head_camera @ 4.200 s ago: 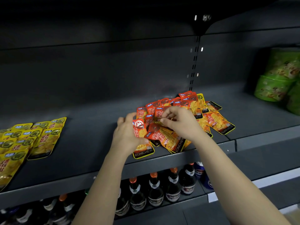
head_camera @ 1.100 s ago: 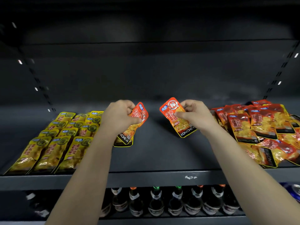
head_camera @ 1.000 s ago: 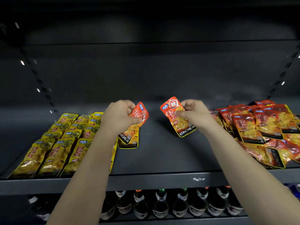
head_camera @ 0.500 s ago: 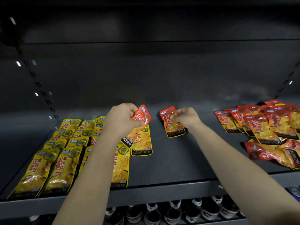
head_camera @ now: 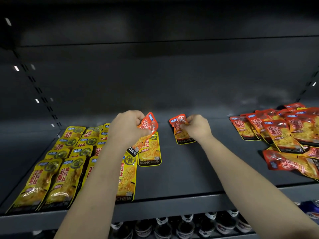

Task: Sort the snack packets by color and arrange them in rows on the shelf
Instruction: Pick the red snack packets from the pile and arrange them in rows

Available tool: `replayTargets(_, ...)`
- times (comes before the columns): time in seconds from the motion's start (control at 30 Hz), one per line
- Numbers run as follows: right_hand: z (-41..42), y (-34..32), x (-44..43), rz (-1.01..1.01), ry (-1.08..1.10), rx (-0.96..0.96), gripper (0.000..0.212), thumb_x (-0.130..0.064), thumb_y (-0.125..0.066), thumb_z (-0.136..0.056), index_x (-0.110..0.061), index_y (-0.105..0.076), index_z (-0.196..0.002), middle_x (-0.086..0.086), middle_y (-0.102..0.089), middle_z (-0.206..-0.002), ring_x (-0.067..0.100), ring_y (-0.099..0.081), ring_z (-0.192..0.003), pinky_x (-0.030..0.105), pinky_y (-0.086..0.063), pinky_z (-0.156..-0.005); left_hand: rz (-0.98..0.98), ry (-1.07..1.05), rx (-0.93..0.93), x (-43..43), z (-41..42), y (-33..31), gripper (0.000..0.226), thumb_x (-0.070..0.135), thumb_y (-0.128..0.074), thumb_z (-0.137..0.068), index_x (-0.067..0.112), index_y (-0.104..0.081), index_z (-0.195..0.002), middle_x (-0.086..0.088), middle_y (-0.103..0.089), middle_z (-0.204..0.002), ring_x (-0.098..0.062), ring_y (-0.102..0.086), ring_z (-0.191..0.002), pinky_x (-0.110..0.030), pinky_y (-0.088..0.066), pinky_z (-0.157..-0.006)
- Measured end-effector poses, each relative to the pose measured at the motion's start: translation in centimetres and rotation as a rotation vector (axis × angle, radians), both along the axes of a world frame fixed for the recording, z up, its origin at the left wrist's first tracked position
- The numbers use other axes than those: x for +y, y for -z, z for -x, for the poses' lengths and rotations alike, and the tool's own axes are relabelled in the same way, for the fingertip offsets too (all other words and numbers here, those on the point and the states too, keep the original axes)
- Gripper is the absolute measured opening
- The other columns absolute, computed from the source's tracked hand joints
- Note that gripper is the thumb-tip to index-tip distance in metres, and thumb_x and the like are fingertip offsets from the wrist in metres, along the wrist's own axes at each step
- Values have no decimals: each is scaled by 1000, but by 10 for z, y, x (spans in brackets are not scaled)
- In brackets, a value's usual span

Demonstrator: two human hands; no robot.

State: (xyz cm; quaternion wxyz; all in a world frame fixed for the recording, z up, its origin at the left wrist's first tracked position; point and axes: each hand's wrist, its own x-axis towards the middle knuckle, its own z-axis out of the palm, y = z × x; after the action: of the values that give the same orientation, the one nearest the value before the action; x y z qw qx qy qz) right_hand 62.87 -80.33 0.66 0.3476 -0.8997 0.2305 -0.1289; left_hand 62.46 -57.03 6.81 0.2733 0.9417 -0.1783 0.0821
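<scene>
A dark grey shelf [head_camera: 181,183] is shown, and a single red packet [head_camera: 180,135] is placed near its middle, toward the back. To the left of that packet, yellow packets [head_camera: 51,178] are set out in rows reaching the front edge. To its right, well apart, red packets [head_camera: 284,133] are heaped, overlapping one another.

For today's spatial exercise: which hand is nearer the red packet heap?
Right. The right hand is left of the red heap; the left hand is farther left, over the yellow packets.
</scene>
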Motion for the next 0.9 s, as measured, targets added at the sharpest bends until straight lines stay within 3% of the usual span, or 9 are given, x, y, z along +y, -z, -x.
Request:
replayTargets(0.07,-1,1,-1,22,-1,18,21,-32,-71,-84,-16,-63,-94,5,-64,-93,27,-63,-96,28,-42,-69,13,-4,11,2,0,0,32,40,-83,-69,24,-65,-90,7,-69,-86,-13,-64,-71,-32,-55,-62)
replayTargets(0.17,-3,2,-3,3,0,-7,36,-31,-74,-82,-14,-49,-103,7,-61,-107,28,-61,-100,31,-41,-70,32,4,16,3,3,0,32,42,-82,-69,24,-66,-90,7,-71,-87,-12,-66,-71,-34,-57,-62)
replayTargets(0.3,1,3,-4,-18,-3,-75,46,-35,-72,-84,-12,-46,-114,5,-50,-113,24,-54,-97,30,-38,-76,88,7,16,0,10,1,31,43,-82,-68,24,-66,-86,7,-69,-81,-12,-66,-76,-35,-56,-65)
replayTargets(0.37,5,-3,-2,-161,21,-186,43,-42,-67,-87,-14,-46,-112,2,-49,-110,19,-49,-92,28,-36,-78,185,22,32,-2,12,3,29,41,-83,-67,24,-66,-84,7,-69,-77,-12,-67,-75,-41,-57,-68)
replayTargets(0.47,21,-27,5,-574,-97,-315,32,-48,-57,-92,-19,-49,-99,0,-56,-96,17,-53,-74,30,-42,-63,405,64,102,-10,16,4,27,33,-85,-68,22,-67,-86,5,-72,-78,-14,-70,-73,-45,-59,-64)
replayTargets(0.57,43,-50,12,-760,-435,-262,28,-39,-51,-98,-13,-55,-105,4,-60,-87,18,-57,-68,33,-47,-65,563,92,130,-22,20,1,24,28,-85,-69,20,-67,-85,4,-73,-76,-15,-71,-69,-45,-59,-72)
replayTargets(0.67,57,-57,17,-705,-661,-250,18,-20,-54,-98,-8,-54,-110,2,-64,-84,14,-62,-69,29,-49,-65,703,120,173,-36,23,-3,24,21,-84,-72,18,-68,-89,0,-75,-80,-19,-72,-75,-48,-59,-78)
replayTargets(0.77,62,-54,16,-642,-717,-305,28,-3,-66,-88,-5,-58,-115,8,-68,-95,17,-66,-83,30,-54,-74,780,165,211,-49,28,-6,24,17,-83,-74,15,-68,-92,-3,-75,-85,-22,-73,-80,-49,-58,-79)
replayTargets(0.9,68,-50,8,-631,-680,-327,33,5,-68,-83,-4,-61,-114,9,-72,-99,21,-70,-92,32,-57,-78,697,215,187,-57,28,-1,21,25,-81,-76,17,-68,-91,-1,-75,-85,-21,-72,-81,-51,-58,-78)
